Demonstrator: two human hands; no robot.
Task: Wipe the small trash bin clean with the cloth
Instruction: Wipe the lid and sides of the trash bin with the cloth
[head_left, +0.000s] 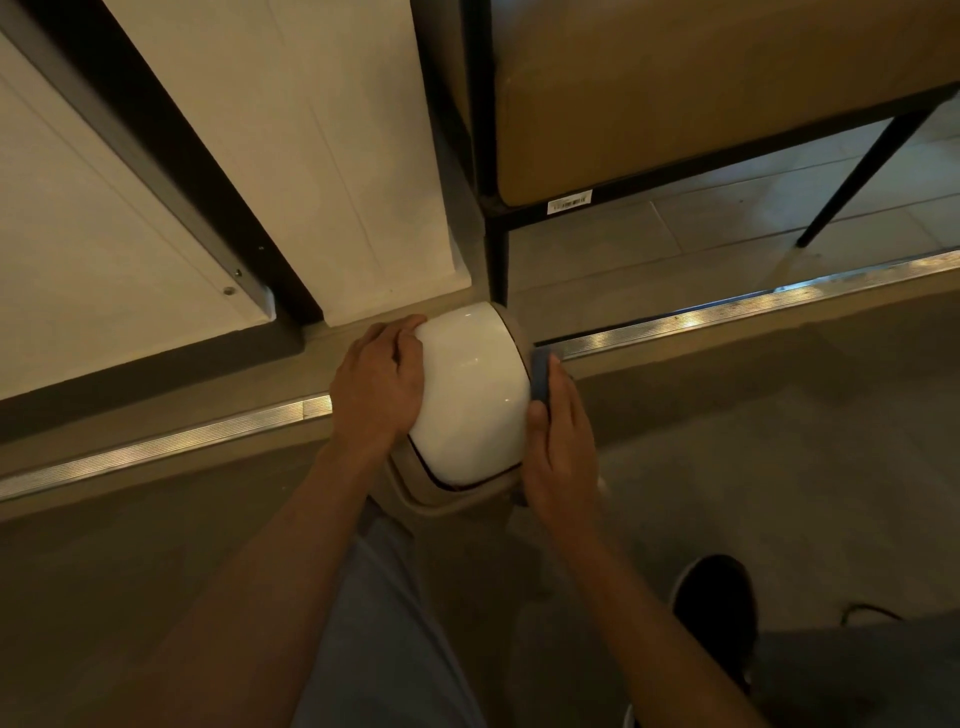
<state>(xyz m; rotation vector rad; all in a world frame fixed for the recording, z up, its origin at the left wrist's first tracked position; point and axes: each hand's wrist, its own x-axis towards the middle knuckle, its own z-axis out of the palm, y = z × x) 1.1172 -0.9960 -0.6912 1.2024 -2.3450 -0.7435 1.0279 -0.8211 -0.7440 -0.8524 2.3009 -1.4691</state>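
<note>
The small trash bin (470, 400) stands on the floor (753, 467), seen from above, with its glossy white domed lid (467, 384) facing the camera and a beige rim showing below and at the far right of the lid. Just beyond the bin runs a ribbed metal floor strip (727, 312), and the black leg of a chair frame (496, 260) comes down right behind the bin's far edge.

The left hand (379, 384) lies against the bin's left side, its fingers (410, 332) close together and bent over the far-left edge of the lid, holding the bin in place.

The right hand (561, 447) is at the bin's right side. Its fingers (563, 384) are straight and pressed together, flattening a blue cloth (541, 376) against the lid's right edge; the thumb rests on the near end of the cloth, touching the lid. The cloth sits between the fingers and the bin, only its upper part showing past the fingertips.

Nearer than the bin, a grey-trousered leg (384, 623) and a dark shoe (717, 608) are in view.
</note>
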